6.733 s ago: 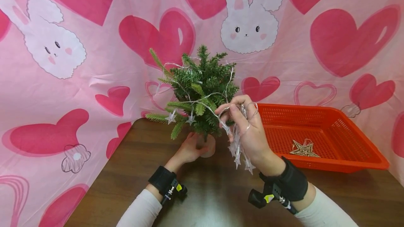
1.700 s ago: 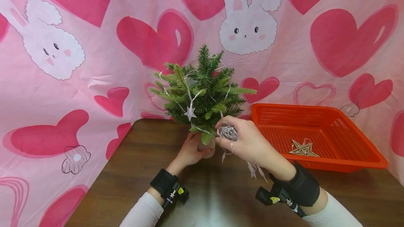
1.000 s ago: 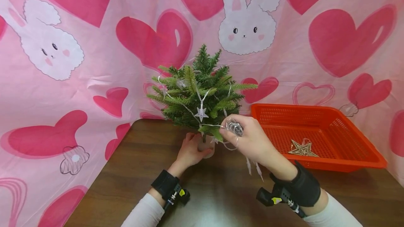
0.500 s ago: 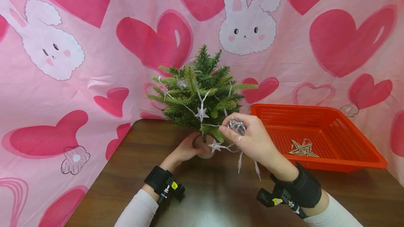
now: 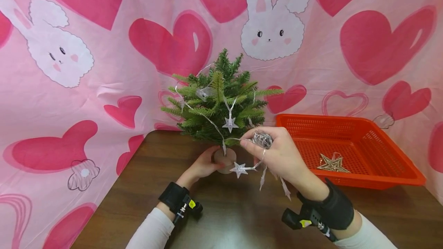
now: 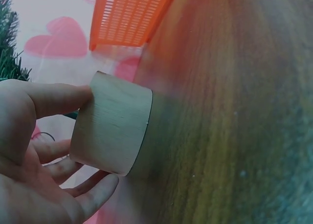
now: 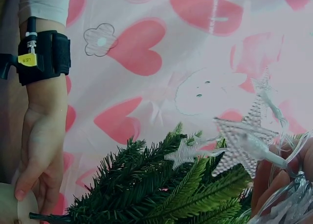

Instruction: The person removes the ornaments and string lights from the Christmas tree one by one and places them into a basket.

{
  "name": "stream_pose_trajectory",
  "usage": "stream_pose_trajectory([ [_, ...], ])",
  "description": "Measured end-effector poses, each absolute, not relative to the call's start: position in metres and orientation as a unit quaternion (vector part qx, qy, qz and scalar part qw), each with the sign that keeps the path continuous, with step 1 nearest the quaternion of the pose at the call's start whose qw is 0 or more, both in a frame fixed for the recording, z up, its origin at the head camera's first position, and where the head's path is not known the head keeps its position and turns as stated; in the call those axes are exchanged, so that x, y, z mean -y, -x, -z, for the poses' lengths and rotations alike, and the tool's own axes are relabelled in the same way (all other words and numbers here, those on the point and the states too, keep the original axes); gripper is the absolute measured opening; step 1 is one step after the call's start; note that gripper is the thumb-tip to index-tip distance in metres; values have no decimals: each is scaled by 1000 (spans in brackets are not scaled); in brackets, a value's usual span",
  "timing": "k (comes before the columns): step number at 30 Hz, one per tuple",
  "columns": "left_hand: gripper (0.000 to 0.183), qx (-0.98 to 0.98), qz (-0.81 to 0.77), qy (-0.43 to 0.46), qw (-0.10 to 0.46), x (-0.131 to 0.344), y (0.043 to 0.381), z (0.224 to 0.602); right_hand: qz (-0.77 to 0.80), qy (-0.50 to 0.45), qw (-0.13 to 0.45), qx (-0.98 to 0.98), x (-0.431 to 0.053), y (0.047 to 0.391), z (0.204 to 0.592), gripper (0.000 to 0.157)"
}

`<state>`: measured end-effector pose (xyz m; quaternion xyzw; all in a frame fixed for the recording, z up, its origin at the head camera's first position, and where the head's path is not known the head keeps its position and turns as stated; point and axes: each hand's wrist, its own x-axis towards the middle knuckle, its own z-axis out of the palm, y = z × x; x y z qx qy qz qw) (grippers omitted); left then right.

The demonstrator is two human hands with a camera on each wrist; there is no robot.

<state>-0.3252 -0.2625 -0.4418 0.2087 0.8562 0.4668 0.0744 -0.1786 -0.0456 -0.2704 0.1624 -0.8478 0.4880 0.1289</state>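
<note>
A small artificial Christmas tree [image 5: 221, 103] stands on the table on a round wooden base [image 6: 112, 123]. My left hand [image 5: 201, 166] grips that base from the left, thumb on one side and fingers on the other. A clear wire of star string lights [image 5: 230, 123] loops round the branches. My right hand [image 5: 283, 156], at the tree's lower right, pinches the wire and holds the bundled remainder [image 5: 262, 140]. A star light [image 5: 238, 169] dangles in front of the base, and several more hang below the palm. In the right wrist view a clear star [image 7: 244, 143] shows close up beside the fingers.
An orange plastic basket [image 5: 380, 181] sits to the right, with a gold glitter star [image 5: 333, 163] inside. The brown wooden table [image 5: 221, 218] meets a pink heart-and-rabbit cloth [image 5: 114, 68] behind the tree.
Since the first frame the tree has turned, and the wire now also crosses its lower branches. My right hand has lowered. Lately the tree turned slightly rightward, and my left hand shifted its hold on the base.
</note>
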Motion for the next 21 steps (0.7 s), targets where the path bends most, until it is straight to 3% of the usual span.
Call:
stream_pose_trajectory([
  [6,70,-863,-455,-211,58,261,322,443,-483,-164,185,840,46,173,272,12],
  [14,69,-867,-440,-230,36,260,319,441,-426,-176,348,816,52,159,276,9],
  [21,68,-868,-420,-263,-20,259,319,445,-403,-221,384,801,55,160,279,11],
])
